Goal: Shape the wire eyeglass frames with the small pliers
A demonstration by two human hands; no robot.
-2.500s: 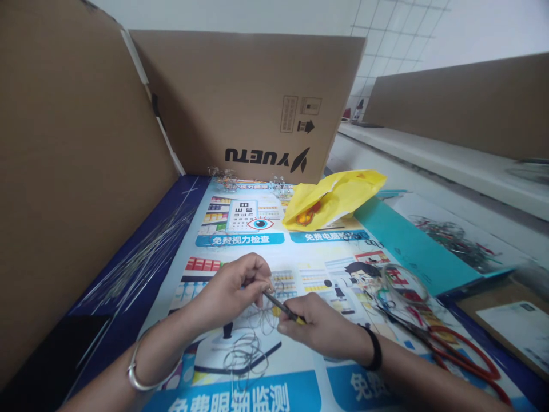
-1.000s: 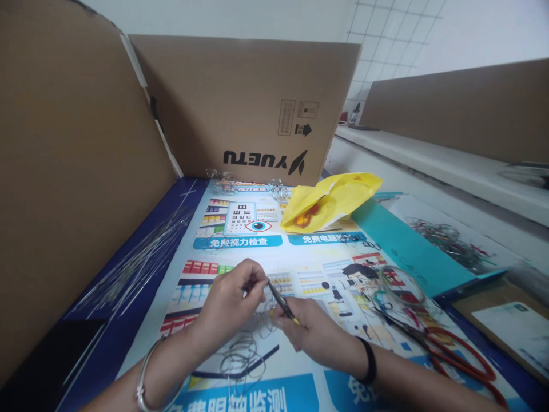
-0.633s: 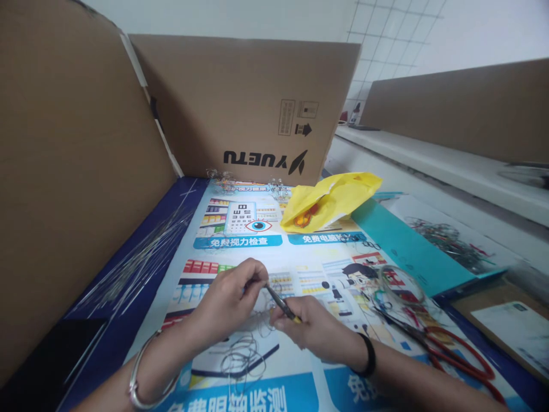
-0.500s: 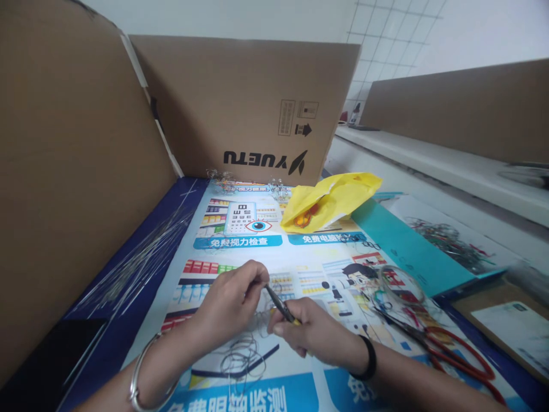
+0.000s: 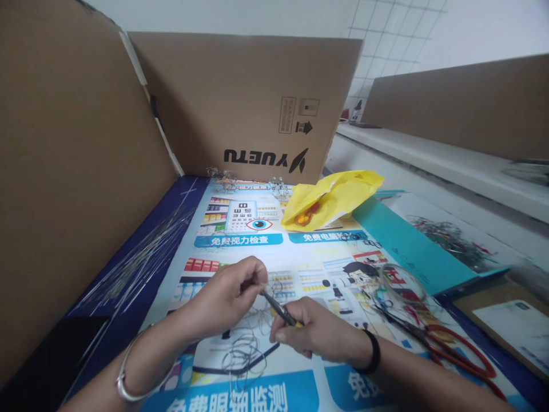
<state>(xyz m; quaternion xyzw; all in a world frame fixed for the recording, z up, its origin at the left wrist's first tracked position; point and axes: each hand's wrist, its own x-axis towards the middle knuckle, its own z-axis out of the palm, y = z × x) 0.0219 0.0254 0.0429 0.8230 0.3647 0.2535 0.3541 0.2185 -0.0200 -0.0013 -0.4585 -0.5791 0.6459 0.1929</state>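
My right hand (image 5: 317, 332) is closed round the handles of a pair of pliers (image 5: 277, 306), whose dark jaws point up and left. The tips of the jaws reach the pinched fingers of my left hand (image 5: 234, 294). Thin wire (image 5: 273, 286) shows just beside those fingertips, though how much of it they hold is hidden. Below the hands, a loose tangle of wire loops (image 5: 244, 355) lies on the printed poster sheet (image 5: 300, 395).
Red-handled scissors (image 5: 458, 349) and a wire coil (image 5: 403, 283) lie at right. A yellow bag (image 5: 334, 197) rests farther back. Long straight wires (image 5: 141, 260) spread over the left side. A teal box (image 5: 398, 246) stands near a wire pile (image 5: 450, 237). Cardboard panels (image 5: 244, 103) wall the back and left.
My left hand has shifted slightly left, its forearm lower. The plier jaws have moved a little left and down with it, still at the fingertips.
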